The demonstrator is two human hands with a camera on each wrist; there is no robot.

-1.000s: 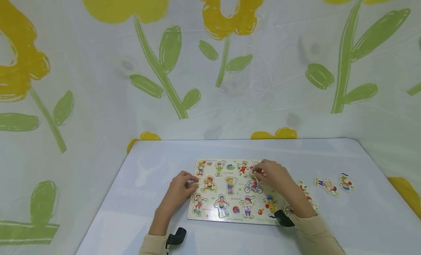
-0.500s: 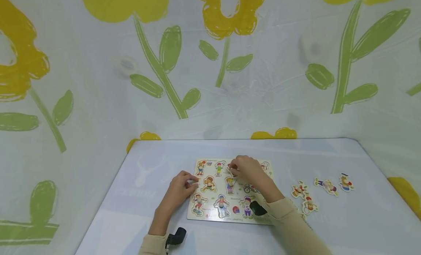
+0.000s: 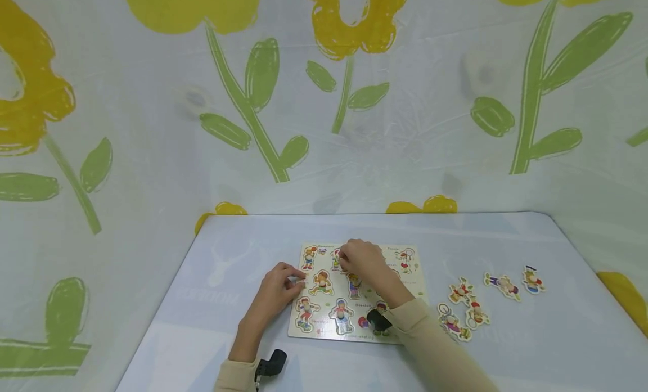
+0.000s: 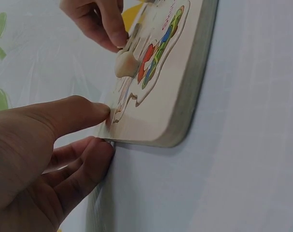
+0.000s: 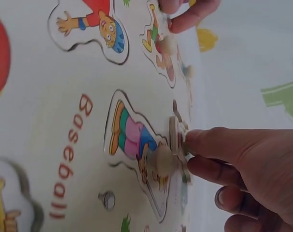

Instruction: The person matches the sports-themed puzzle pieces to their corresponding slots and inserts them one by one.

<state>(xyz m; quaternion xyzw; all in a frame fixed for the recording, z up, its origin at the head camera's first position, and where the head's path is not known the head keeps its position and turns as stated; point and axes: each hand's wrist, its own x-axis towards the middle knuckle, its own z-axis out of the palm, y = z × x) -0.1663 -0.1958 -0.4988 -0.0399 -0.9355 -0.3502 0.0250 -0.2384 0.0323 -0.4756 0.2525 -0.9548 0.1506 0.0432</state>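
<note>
A wooden knob puzzle board (image 3: 316,307) with printed sports figures lies on the table. My left hand (image 3: 278,288) grips its left edge. In the left wrist view, the thumb (image 4: 90,113) presses the board's top near a corner, with the other fingers curled against its side. Over the upper row of figures, my right hand (image 3: 364,262) pinches a wooden puzzle piece (image 5: 174,135). The right wrist view shows this piece edge-on between thumb and fingertip, its picture hidden. Just beside it, a golfer piece (image 5: 132,130) with a round knob sits in the board.
Several loose figure pieces lie right of the board, including a touching cluster (image 3: 475,313), one lying sideways (image 3: 502,285) and one farther right (image 3: 533,280). A white tabletop (image 3: 228,268) surrounds the board. Behind it hangs a flower-patterned curtain (image 3: 420,156).
My right hand has moved left across the upper part of the board with the puzzle piece, uncovering the tennis figure and the loose pieces. The left hand has stayed at the board's edge.
</note>
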